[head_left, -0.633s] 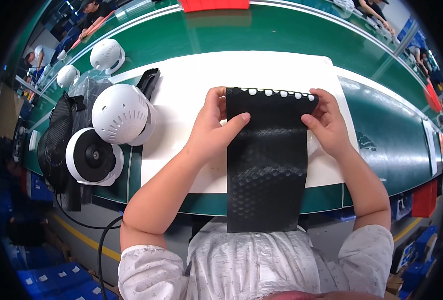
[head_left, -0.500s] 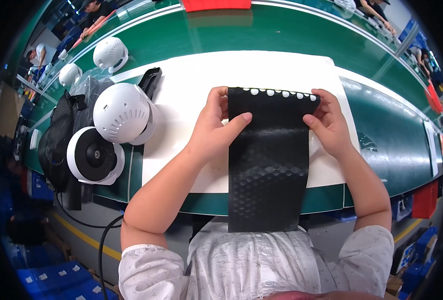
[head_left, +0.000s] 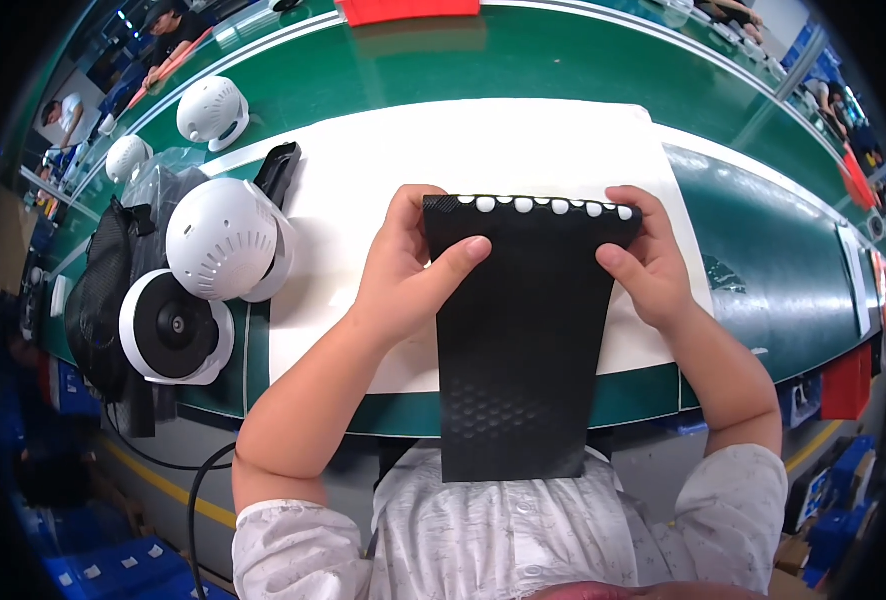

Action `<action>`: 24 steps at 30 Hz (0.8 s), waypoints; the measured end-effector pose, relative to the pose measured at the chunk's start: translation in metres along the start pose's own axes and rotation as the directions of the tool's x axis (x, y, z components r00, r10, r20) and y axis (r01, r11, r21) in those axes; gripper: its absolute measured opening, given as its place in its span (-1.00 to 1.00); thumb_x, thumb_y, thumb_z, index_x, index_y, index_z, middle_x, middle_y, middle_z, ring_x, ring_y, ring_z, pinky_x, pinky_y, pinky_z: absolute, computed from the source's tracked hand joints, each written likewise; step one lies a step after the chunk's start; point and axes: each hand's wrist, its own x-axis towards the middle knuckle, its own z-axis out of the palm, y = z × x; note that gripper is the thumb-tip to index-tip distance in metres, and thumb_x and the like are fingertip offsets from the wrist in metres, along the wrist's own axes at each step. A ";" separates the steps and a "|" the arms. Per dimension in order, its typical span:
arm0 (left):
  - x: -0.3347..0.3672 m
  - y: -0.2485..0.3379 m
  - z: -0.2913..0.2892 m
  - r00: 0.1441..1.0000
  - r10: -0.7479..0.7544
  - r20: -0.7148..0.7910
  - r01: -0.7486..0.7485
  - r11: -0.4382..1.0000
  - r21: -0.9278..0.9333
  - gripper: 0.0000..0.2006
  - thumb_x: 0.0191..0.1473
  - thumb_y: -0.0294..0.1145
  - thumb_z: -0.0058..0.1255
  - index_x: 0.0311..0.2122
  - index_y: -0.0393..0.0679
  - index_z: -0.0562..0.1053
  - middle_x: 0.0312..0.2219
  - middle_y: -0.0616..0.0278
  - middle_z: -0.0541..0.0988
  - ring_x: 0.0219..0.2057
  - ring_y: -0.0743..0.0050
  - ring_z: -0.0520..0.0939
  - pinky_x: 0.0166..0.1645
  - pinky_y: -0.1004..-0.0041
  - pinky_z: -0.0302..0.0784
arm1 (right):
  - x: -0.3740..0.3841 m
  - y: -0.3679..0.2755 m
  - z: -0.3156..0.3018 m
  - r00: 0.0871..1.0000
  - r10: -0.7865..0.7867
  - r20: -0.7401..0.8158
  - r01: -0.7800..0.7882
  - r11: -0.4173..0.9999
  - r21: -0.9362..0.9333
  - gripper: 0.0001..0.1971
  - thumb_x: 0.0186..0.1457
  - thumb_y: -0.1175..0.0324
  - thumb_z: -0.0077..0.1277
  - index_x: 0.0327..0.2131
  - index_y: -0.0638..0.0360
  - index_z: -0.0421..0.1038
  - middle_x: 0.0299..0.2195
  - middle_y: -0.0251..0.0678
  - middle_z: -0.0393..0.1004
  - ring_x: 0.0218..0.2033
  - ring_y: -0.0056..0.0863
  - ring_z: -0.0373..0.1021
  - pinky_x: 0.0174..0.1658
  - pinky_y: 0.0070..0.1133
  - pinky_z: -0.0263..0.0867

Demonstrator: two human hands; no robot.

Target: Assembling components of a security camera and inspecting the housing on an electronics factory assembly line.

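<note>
A long black flexible sheet (head_left: pixel 519 340) hangs between my hands over the table's near edge, its lower end in front of my shirt. Its top edge is bent over and shows a row of round white spots. A faint dimpled pattern marks its lower part. My left hand (head_left: pixel 413 262) grips the upper left corner, thumb on the near face and fingers behind. At the upper right corner my right hand (head_left: pixel 651 265) pinches the sheet the same way. Beneath lies a white board (head_left: pixel 463 140) on the green table (head_left: pixel 563 60).
On the left stand white ball-shaped slotted devices (head_left: pixel 223 240), one showing a round black base (head_left: pixel 175 325). Beside them lie a black mesh bag (head_left: pixel 98 300), clear plastic wrapping and a black narrow tray (head_left: pixel 277 175). A red bin (head_left: pixel 413 8) is at the far side. Other people work farther off.
The sheet's top edge has come slightly nearer and tilted, and its white spots show more plainly. Shiny bands on its face are gone. The whole view has shifted a little.
</note>
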 end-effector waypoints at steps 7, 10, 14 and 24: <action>0.000 0.001 0.000 1.000 -0.015 0.018 0.015 1.000 0.011 -0.70 -0.07 -0.42 0.05 -0.26 -0.17 0.21 -0.41 0.33 0.37 -0.37 0.69 0.38 -0.28 0.62 0.33 | 0.002 0.002 -0.005 0.997 0.069 0.024 -0.068 0.996 -0.054 -0.63 -0.01 0.45 -0.04 -0.09 0.12 0.13 -0.35 -0.44 0.21 -0.37 -0.73 0.15 -0.29 -0.75 0.14; 0.000 0.000 0.002 1.000 0.001 0.015 -0.001 1.000 -0.023 -0.69 -0.08 -0.43 0.05 -0.23 -0.16 0.22 -0.43 0.35 0.38 -0.39 0.71 0.38 -0.30 0.63 0.32 | 0.002 0.002 -0.005 0.998 0.057 0.020 -0.056 0.996 -0.063 -0.62 -0.01 0.43 -0.02 -0.10 0.11 0.13 -0.36 -0.44 0.21 -0.37 -0.73 0.15 -0.28 -0.73 0.14; -0.001 0.003 0.002 0.997 -0.047 0.054 0.051 0.996 -0.078 -0.64 -0.09 -0.45 0.05 -0.15 -0.17 0.25 -0.45 0.39 0.40 -0.41 0.73 0.39 -0.32 0.65 0.31 | 0.002 0.000 -0.005 0.997 0.063 0.054 -0.058 0.993 -0.100 -0.62 -0.01 0.43 -0.02 -0.10 0.12 0.13 -0.35 -0.43 0.21 -0.36 -0.71 0.16 -0.26 -0.71 0.15; -0.003 0.002 0.000 0.999 0.033 0.024 -0.033 0.999 -0.015 -0.80 -0.10 -0.47 0.07 -0.32 -0.25 0.39 -0.51 0.41 0.43 -0.48 0.76 0.39 -0.41 0.70 0.27 | 0.002 0.003 -0.005 0.997 0.031 0.071 -0.021 0.990 -0.137 -0.61 -0.02 0.44 -0.01 -0.09 0.14 0.13 -0.34 -0.42 0.23 -0.33 -0.70 0.18 -0.22 -0.70 0.16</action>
